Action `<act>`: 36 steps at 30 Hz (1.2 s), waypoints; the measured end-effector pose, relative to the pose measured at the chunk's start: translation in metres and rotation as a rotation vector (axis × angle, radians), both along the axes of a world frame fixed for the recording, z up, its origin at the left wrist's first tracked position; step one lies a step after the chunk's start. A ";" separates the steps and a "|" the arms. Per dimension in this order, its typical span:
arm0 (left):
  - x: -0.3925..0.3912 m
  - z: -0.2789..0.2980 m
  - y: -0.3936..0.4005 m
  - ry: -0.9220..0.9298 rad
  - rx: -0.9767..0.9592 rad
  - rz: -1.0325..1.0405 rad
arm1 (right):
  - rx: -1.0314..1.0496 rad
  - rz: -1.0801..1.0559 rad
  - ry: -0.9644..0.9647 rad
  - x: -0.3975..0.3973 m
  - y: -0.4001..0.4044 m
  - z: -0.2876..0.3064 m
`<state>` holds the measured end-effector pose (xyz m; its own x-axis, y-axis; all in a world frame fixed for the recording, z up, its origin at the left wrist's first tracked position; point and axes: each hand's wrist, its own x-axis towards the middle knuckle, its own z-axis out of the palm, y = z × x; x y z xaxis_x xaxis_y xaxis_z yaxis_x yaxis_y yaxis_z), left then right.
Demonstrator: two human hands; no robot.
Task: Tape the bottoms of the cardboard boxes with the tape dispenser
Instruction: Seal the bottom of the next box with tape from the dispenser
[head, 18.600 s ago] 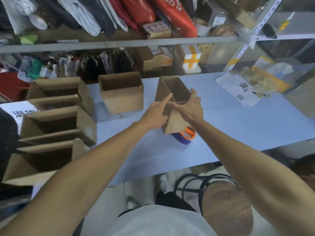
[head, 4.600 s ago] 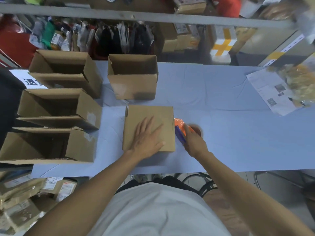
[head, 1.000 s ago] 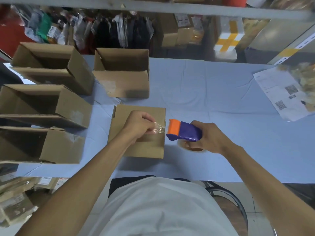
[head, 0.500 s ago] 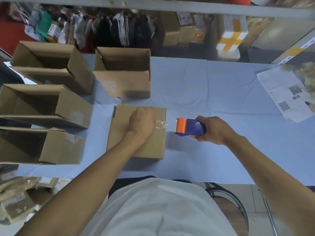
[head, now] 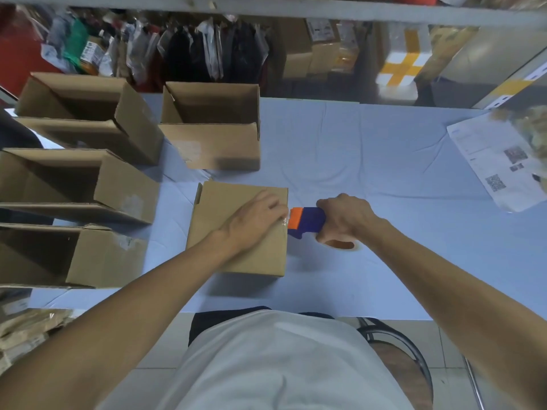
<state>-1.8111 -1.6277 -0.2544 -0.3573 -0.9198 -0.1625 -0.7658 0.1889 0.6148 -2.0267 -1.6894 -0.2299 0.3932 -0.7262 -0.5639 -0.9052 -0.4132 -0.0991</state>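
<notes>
So the box (head: 236,232) being taped sits upside down on the counter (head: 370,161), closed bottom facing up, right under the left hand (head: 251,221). That hand lies on top of the box near its right edge, fingers bent down and pinching or pressing the loose end of the clear tape (head: 283,221) against the cardboard; which of the two is hard to tell. Just right of it, almost touching, the right hand (head: 346,218) is wrapped tight around the dispenser (head: 305,221), a purple body with an orange front end that sits right at the box's right edge. The tape roll peeks out below that fist, close to the counter.

Off to the left of the left hand there are three open boxes (head: 88,190) lying on their sides in a column, openings facing left, with bits of tape showing on their ends. Beyond the left hand, further back on the counter, one more open box (head: 210,134) stands upright.

Well off to the right of the right hand, a printed sheet (head: 497,167) with QR codes lies at the counter's far edge. The person wears a white shirt (head: 281,362).
</notes>
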 end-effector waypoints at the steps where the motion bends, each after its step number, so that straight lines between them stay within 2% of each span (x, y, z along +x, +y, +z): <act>1: -0.001 0.000 0.001 0.025 0.032 0.033 | -0.011 0.018 0.030 0.006 -0.003 0.004; 5: -0.006 -0.007 0.006 -0.015 0.081 0.059 | -0.087 0.105 0.149 0.027 -0.009 0.017; 8: -0.005 -0.022 0.009 -0.059 0.065 0.065 | -0.069 0.122 0.209 0.038 -0.007 0.023; 12: -0.012 -0.018 0.009 0.214 0.226 0.371 | 0.040 0.039 0.247 0.042 -0.011 0.032; 15: -0.011 -0.019 0.009 0.202 0.228 0.411 | -0.072 0.186 0.307 0.018 0.008 0.017; 18: -0.008 -0.024 0.010 0.099 0.172 0.367 | -0.030 -0.034 0.172 -0.022 0.027 -0.001; 22: -0.012 -0.016 -0.005 -0.169 0.122 0.011 | -0.030 -0.341 -0.245 -0.056 0.042 -0.001; 23: -0.011 -0.009 -0.011 -0.162 0.158 -0.010 | -0.037 -0.378 -0.359 -0.061 0.048 0.000; 25: -0.011 0.003 -0.023 0.023 0.230 0.074 | -0.056 -0.407 -0.512 -0.064 0.056 0.005; 28: -0.014 0.020 -0.017 0.336 0.265 0.377 | -0.068 -0.396 -0.633 -0.061 0.062 0.013; 32: -0.023 0.033 0.011 0.698 0.577 0.447 | -0.059 -0.345 -0.717 -0.050 0.063 0.021; 36: -0.017 0.043 0.020 0.898 0.632 0.545 | -0.026 -0.319 -0.740 -0.039 0.059 0.021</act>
